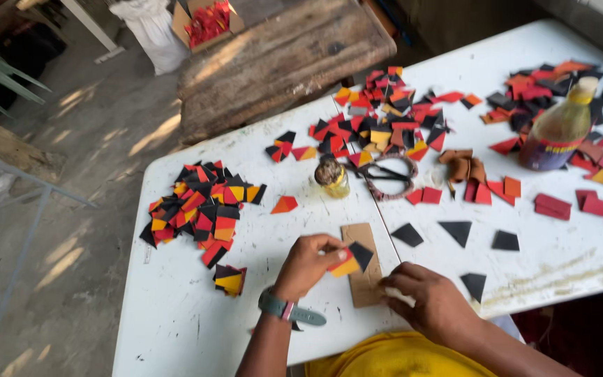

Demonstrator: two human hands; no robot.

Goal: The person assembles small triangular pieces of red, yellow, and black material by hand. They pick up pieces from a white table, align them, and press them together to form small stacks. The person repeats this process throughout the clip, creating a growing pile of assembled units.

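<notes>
Nearest the camera: right hand [433, 301] resting low on the white table [190, 328], fingers curled over the bottom end of a brown cardboard strip [363, 269], pressing it flat; grip narrow, something pale under the fingertips, cannot tell what. Just left of it, left hand [306, 264], watch on the wrist, pinching a small folded piece [349, 261] in yellow, red and black between thumb and fingers, held right above the cardboard strip. Grip closed on that piece.

Slightly further out on the left: a small stack of finished pieces [229, 278], then a big heap of red, orange and black pieces [197, 209], with one lone orange triangle [285, 204] lying apart from it. To the right of the strip, black triangles [455, 230] spread singly across the table.

Mid-table: a small glass jar [332, 177] with a brush head poking out, and beside it black-handled scissors [385, 174] lying inside a loop of cord. Behind those, another scatter of mixed coloured pieces [385, 115].

Far right: a plastic bottle [560, 129] of yellowish liquid standing among red and black offcuts. Beyond the table edge, a rough wooden board [280, 63] and a cardboard box [207, 24] of red scraps on the floor.
</notes>
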